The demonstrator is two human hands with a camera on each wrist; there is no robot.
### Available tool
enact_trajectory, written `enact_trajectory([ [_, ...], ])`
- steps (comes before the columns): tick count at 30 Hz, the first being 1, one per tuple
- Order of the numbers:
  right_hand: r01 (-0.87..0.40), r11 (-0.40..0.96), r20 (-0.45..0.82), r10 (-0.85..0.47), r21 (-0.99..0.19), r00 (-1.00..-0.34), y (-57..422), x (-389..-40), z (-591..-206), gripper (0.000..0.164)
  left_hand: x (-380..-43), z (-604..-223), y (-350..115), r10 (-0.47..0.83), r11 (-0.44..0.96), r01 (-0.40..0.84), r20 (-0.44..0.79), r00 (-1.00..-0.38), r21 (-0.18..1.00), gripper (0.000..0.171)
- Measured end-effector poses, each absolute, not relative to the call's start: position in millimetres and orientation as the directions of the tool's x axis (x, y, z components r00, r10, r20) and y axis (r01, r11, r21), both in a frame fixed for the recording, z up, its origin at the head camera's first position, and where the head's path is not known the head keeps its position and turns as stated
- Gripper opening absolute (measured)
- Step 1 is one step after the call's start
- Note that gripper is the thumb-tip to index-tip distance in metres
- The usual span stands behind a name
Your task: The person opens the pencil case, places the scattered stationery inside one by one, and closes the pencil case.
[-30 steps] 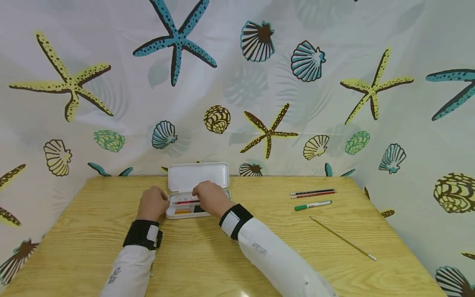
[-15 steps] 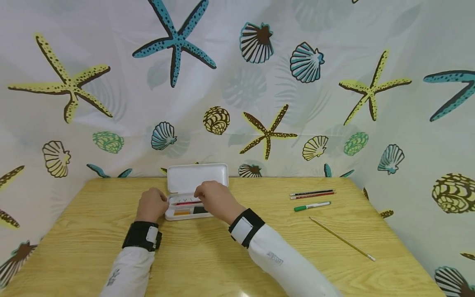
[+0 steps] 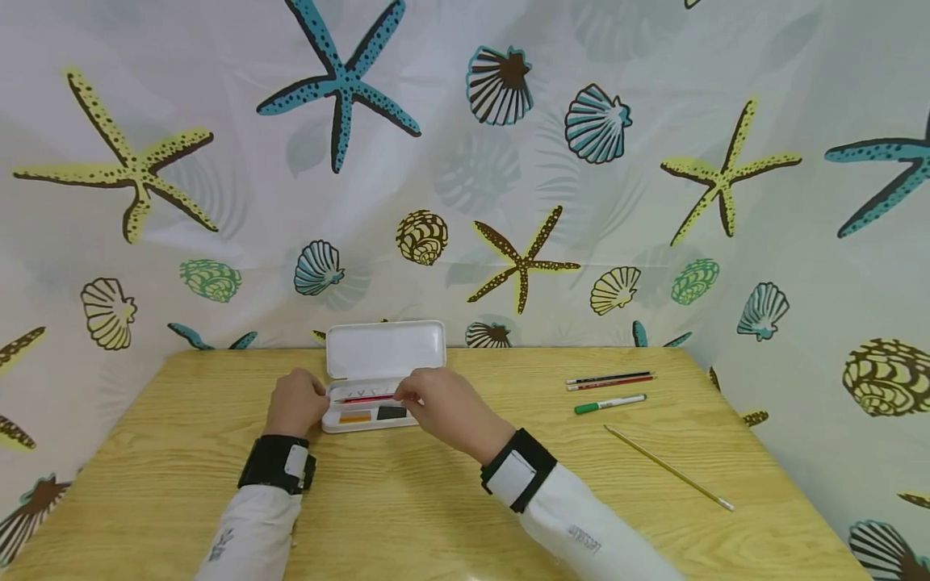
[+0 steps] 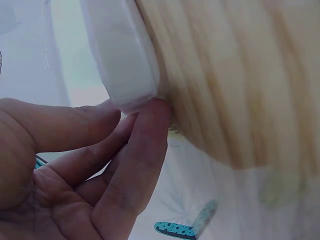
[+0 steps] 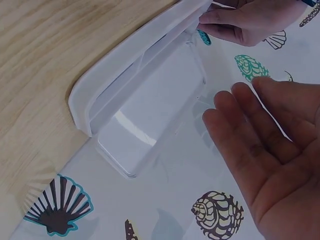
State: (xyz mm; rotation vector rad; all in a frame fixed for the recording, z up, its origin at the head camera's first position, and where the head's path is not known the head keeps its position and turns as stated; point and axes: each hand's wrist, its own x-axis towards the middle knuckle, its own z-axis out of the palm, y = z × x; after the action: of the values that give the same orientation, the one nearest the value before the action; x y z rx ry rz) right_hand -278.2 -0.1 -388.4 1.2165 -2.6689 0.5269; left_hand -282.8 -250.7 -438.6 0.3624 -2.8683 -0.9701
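A white pencil case point(image 3: 385, 353) stands with its lid raised at the back left of the table. In it lie a red pencil point(image 3: 366, 399), an orange block point(image 3: 354, 417) and a dark block point(image 3: 391, 412). My left hand point(image 3: 296, 403) pinches the case's left end between thumb and fingers, as the left wrist view shows up close. Over the right part of the tray is my right hand point(image 3: 454, 411), hiding that end. The right wrist view shows its fingers point(image 5: 225, 135) loosely bent and holding nothing, apart from the case.
On the table's right side lie a black pencil point(image 3: 609, 377), a red-brown pencil point(image 3: 610, 383), a green-capped marker point(image 3: 610, 403) and a long gold pencil point(image 3: 664, 464). A shell-patterned cloth point(image 3: 465, 186) hangs behind the wooden table point(image 3: 407, 516).
My right hand has moved right and slightly towards me over the case, uncovering more of the red pencil and the dark block. The left hand keeps its grip on the case's end.
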Motion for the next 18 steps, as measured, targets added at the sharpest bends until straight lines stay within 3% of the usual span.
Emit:
enact_trajectory([
  [6,-0.756,0.602,0.314,-0.688,-0.256,-0.654,26.2,-267.2,-388.1,0.01,-284.2,-439.7,-251.3,-0.253,0.769,-0.2,0.002,-0.968,0.607,0.012],
  [18,-0.697,0.671,0.314,-0.625,-0.252,-0.715,90.8,-263.3,-391.4,0.01,-282.9,-440.6,-251.4,-0.257,0.76,-0.191,0.017,-0.966,0.622,0.01],
])
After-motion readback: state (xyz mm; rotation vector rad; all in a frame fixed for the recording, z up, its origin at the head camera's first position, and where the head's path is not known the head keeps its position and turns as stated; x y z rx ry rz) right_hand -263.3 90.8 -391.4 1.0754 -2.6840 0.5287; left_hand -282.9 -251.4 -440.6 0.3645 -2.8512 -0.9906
